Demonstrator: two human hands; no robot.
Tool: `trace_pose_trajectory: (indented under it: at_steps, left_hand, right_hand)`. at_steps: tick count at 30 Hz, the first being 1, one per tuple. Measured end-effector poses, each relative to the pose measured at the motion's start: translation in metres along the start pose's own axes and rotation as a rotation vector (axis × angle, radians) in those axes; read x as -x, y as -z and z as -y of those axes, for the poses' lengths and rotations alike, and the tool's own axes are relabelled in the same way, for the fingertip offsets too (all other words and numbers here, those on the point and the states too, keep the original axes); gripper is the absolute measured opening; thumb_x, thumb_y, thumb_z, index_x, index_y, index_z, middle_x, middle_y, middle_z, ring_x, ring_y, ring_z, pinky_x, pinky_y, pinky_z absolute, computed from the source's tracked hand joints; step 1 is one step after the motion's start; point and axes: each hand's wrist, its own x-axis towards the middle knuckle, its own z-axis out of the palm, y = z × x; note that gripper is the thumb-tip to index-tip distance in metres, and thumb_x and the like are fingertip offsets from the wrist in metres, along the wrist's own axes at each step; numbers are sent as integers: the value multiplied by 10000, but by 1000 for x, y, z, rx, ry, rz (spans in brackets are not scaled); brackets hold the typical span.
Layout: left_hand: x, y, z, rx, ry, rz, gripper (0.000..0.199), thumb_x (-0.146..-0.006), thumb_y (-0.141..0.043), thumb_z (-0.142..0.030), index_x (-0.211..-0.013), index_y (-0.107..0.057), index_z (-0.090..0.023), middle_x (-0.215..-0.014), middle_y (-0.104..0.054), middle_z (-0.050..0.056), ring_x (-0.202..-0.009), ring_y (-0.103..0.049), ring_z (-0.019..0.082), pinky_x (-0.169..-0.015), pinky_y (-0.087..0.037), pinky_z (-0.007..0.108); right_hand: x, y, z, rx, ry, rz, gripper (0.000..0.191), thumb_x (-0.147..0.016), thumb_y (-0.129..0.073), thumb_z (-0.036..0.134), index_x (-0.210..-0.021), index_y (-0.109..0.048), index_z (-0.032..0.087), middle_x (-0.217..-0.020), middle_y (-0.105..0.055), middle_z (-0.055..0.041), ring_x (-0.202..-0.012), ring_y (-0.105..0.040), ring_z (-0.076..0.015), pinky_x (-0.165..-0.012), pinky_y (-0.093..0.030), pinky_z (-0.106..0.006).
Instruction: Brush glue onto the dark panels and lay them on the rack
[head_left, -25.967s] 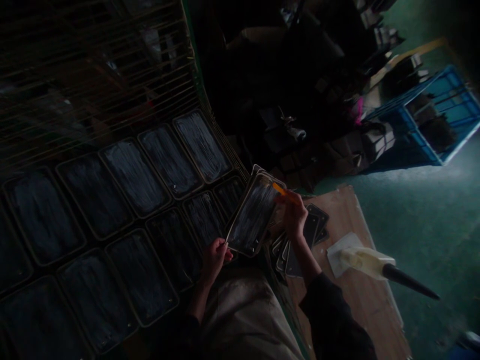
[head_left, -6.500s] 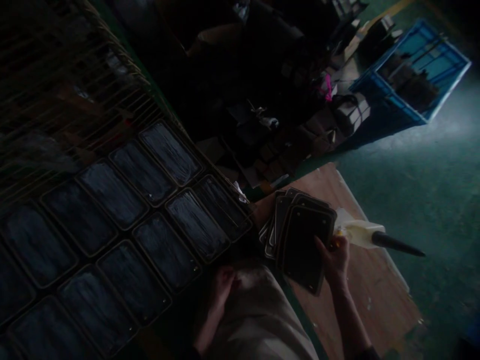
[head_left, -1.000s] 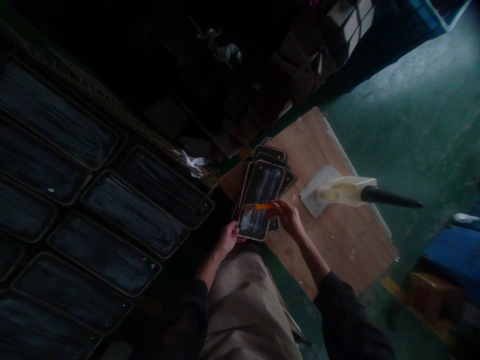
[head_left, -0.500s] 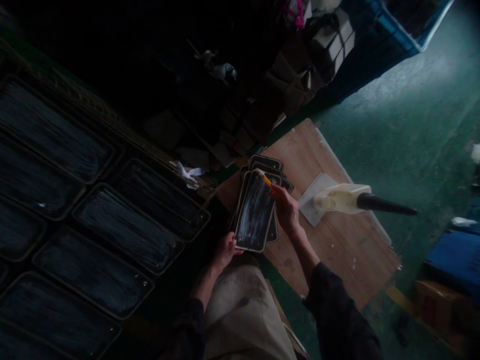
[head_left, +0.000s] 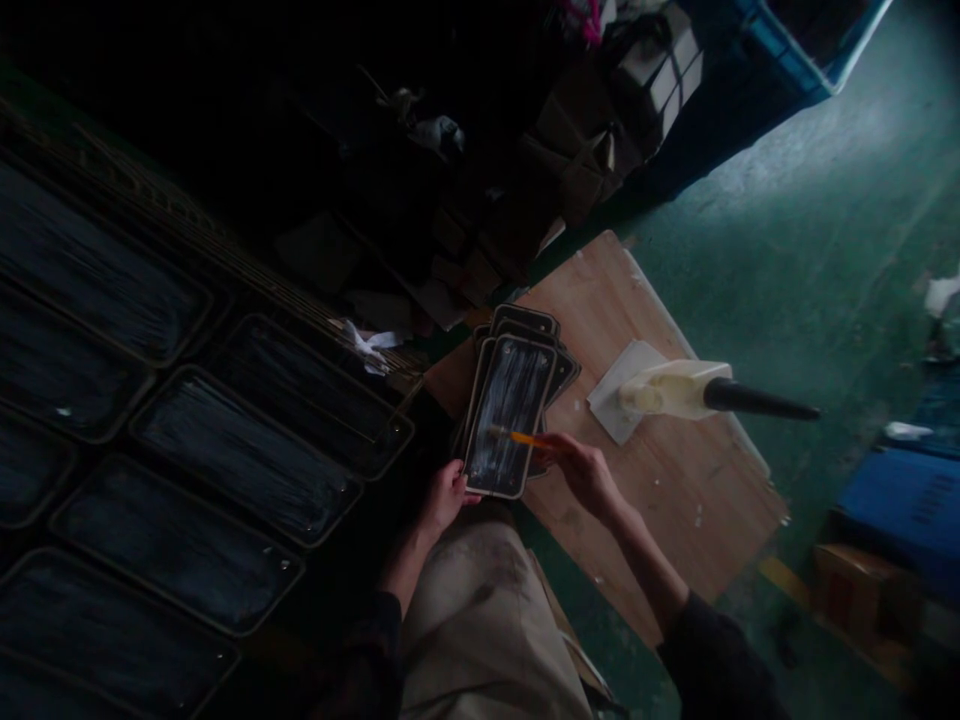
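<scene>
A dark rectangular plate (head_left: 517, 390) with rounded corners, a pale rim and whitish streaks lies on top of a stack of similar plates (head_left: 564, 368). My left hand (head_left: 448, 494) pinches its lower left corner. In my right hand (head_left: 577, 468) is an orange-handled brush (head_left: 529, 439), its bristles over the lower middle of the plate. To the right, a cream bottle (head_left: 667, 388) with a long black nozzle stands on a white square piece (head_left: 604, 400).
The wooden board (head_left: 690, 490) lies under the stack and bottle. Streaked dark plates (head_left: 240, 450) lie in rows at the left. A blue crate (head_left: 787, 60) and boxes (head_left: 660, 70) are at the upper right, another blue box (head_left: 900, 500) at the right.
My right hand has moved the brush from the plate's top edge down to its lower middle. My left hand keeps its hold on the corner. The whole view has shifted slightly.
</scene>
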Motion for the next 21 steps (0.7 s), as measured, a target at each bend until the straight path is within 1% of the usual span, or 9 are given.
trace_pose_trajectory:
  at_steps: [3,4,6,7,9,13,15,17,21]
  left_hand:
    - [2,-1,-3,12,5,-10,247,-714,-684,-303,-772,-490,-163,-723,-578,1,-626,-649,147,-587,-613,337]
    - [3,-2,-3,29,10,-10,258,-712,-691,-307,-779,-486,-165,-725,-583,1,-628,-654,151,-586,-611,335]
    - [6,-2,-4,84,21,1,284,-710,-706,-322,-805,-490,-163,-757,-612,15,-655,-671,165,-606,-610,340]
    - [8,-3,-4,115,25,11,294,-712,-711,-330,-818,-496,-161,-776,-628,24,-675,-679,173,-625,-610,346]
    - [11,-3,-6,172,28,32,300,-716,-718,-335,-839,-510,-155,-805,-652,36,-702,-686,181,-660,-611,361]
    - [14,-5,-8,240,37,25,294,-720,-729,-310,-858,-528,-146,-829,-672,43,-700,-681,171,-690,-616,384]
    - [15,-7,-8,255,36,15,278,-727,-729,-290,-852,-530,-142,-829,-672,45,-713,-676,163,-713,-618,392]
    - [15,-8,-7,262,33,5,270,-735,-729,-276,-855,-530,-141,-833,-668,46,-723,-673,157,-728,-618,399]
    - [15,-9,-5,241,35,-12,266,-741,-729,-268,-855,-523,-143,-829,-654,38,-709,-668,147,-737,-617,407]
  right_hand:
    - [-23,19,-3,93,91,-260,295,-1002,-435,343,-1229,-574,217,-940,-714,-43,-854,-701,-178,-812,-574,-331]
    - [-29,23,-6,155,116,-319,298,-999,-442,346,-1229,-576,213,-950,-713,-49,-871,-697,-183,-826,-568,-341]
    - [-33,24,-11,281,142,-343,293,-995,-450,347,-1209,-591,205,-964,-712,-63,-886,-694,-194,-818,-564,-342]
    - [-30,22,-14,333,139,-322,288,-994,-451,342,-1200,-596,202,-966,-713,-67,-882,-694,-197,-801,-564,-335]
    - [-13,11,-19,387,106,-255,277,-997,-442,323,-1195,-591,201,-973,-712,-72,-860,-696,-199,-756,-563,-312]
    - [42,-22,-19,387,13,-139,276,-1004,-415,294,-1226,-553,202,-1043,-700,-87,-882,-695,-208,-742,-556,-303]
    - [67,-35,-14,353,-26,-90,275,-1007,-404,287,-1231,-542,207,-1063,-696,-89,-896,-694,-207,-754,-552,-301]
    - [86,-45,-6,298,-75,-37,270,-1008,-395,279,-1227,-541,217,-1064,-694,-81,-903,-692,-201,-762,-548,-292]
    - [102,-52,13,174,-190,20,265,-1007,-384,295,-1198,-557,235,-1000,-703,-61,-869,-695,-196,-743,-543,-282]
